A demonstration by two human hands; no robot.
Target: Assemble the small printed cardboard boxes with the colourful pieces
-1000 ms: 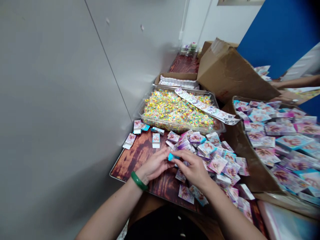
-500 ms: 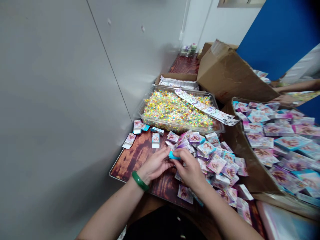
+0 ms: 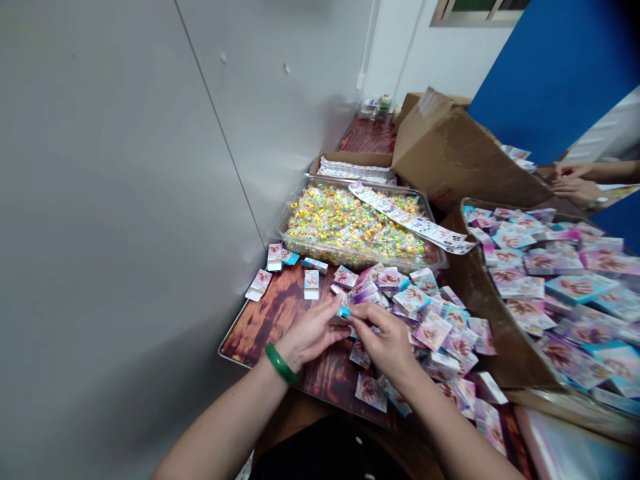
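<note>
Between my two hands is a small printed box with a blue flap [image 3: 343,312], mostly covered by my fingers. My left hand [image 3: 313,333], with a green bangle [image 3: 281,365] at the wrist, grips the box from the left. The thumb and fingertips of my right hand [image 3: 383,333] pinch at the blue flap. Just beyond and to the right lies a pile of similar small boxes [image 3: 433,328] in pink, purple and blue. Several more, such as an open-ended box [image 3: 311,285], lie on the wood-patterned table [image 3: 240,337] at the left.
A clear tray [image 3: 320,250] full of small bags of colourful beads stands behind, a printed strip [image 3: 400,215] across it. Large cardboard cartons [image 3: 465,147] stand at the right, one filled with small boxes. A grey wall [image 3: 125,200] borders the left. Another person's hands [image 3: 580,187] show far right.
My right fingers have shifted on the blue flap, and less blue shows now. The other person's hands have come into clearer view. The camera has tilted up slightly.
</note>
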